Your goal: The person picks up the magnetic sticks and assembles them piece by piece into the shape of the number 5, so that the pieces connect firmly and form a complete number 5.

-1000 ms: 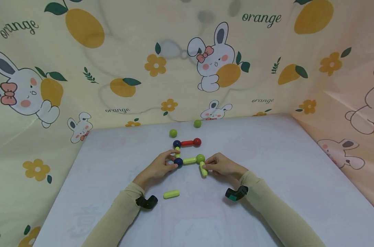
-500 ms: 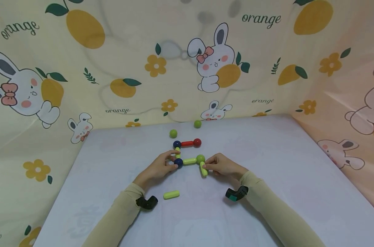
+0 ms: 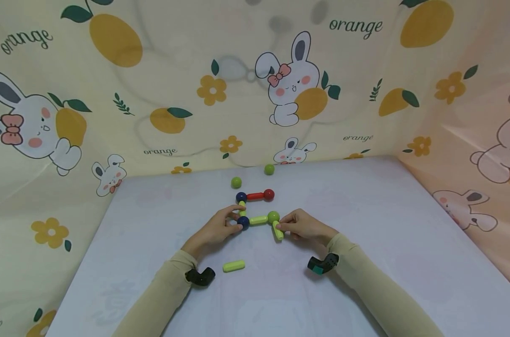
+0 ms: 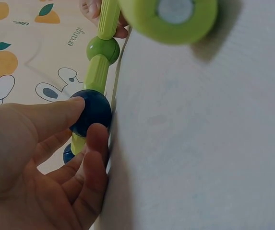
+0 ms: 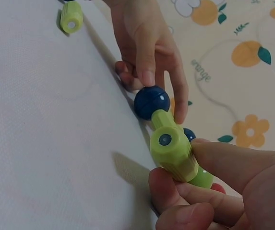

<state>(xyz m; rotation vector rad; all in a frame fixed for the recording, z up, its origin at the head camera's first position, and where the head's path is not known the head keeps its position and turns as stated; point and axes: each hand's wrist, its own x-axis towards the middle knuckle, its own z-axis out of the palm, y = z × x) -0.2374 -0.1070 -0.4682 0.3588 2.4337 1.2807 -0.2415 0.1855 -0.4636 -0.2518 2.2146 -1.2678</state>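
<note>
In the head view, a chain of toy rods and balls lies mid-table. My left hand (image 3: 214, 229) holds its near dark blue ball (image 3: 243, 222), thumb on one side and fingers on the other. From that ball a yellow-green rod (image 3: 259, 220) runs right to a green ball (image 3: 273, 216). Another yellow-green rod (image 5: 175, 155) joins the green ball, and my right hand (image 3: 305, 225) pinches it between thumb and fingers; its free end points toward me. Behind the left fingers, a partly hidden yellow-green rod (image 3: 242, 204) leads to the far dark blue ball (image 3: 241, 197).
A red rod (image 3: 255, 195) links the far blue ball to a red ball (image 3: 269, 194). Two loose green balls, one left (image 3: 236, 182) and one right (image 3: 269, 169), sit near the table's back edge. A loose yellow-green rod (image 3: 233, 266) lies nearer me. Printed cloth (image 3: 238, 47) hangs behind.
The free end of the rod in my right hand has swung slightly to the right. Both hands keep their places.
</note>
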